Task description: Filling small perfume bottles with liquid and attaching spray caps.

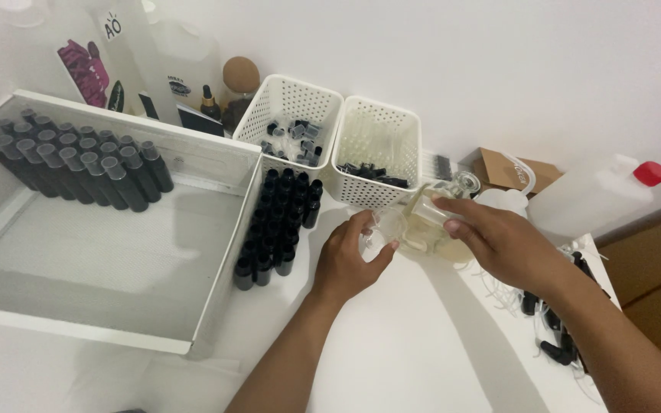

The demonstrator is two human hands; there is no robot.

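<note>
My left hand (350, 260) grips a small clear bottle (377, 239) near the middle of the white table. My right hand (499, 241) holds a clear glass flask (430, 222) with pale yellow liquid, tilted toward the small bottle so its mouth is close to the bottle's top. A cluster of small black bottles (277, 226) stands just left of my left hand, beside the tray's wall.
A large white tray (116, 260) on the left holds several dark capped bottles (78, 160) at its back. Two white perforated baskets (288, 107) (380, 138) stand behind. A clear jug with red cap (598, 195), a cardboard box (510, 168) and black pump parts (552, 329) lie right.
</note>
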